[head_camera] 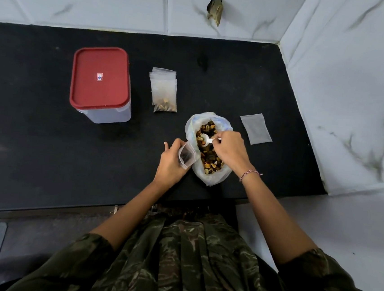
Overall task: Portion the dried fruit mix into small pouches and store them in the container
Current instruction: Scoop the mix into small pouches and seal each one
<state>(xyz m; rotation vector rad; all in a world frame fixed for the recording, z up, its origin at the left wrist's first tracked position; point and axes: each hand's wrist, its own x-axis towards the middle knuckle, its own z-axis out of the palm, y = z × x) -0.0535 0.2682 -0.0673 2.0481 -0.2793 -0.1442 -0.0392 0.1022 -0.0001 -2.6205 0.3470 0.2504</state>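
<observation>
Fruit mix (pixel 208 157) sits in the bag (pixel 223 123), where a spoon (pixel 204 138) is pinched by the right hand (pixel 230 149). Just left of the bag a pouch (pixel 186 155) is gripped open by the left hand (pixel 171 164); pieces may be spilled if its mouth sags.

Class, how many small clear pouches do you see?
At least 5 pouches: one in the left hand, one right of the fruit bag, roughly three overlapping beside the container; more may be hidden.
</observation>
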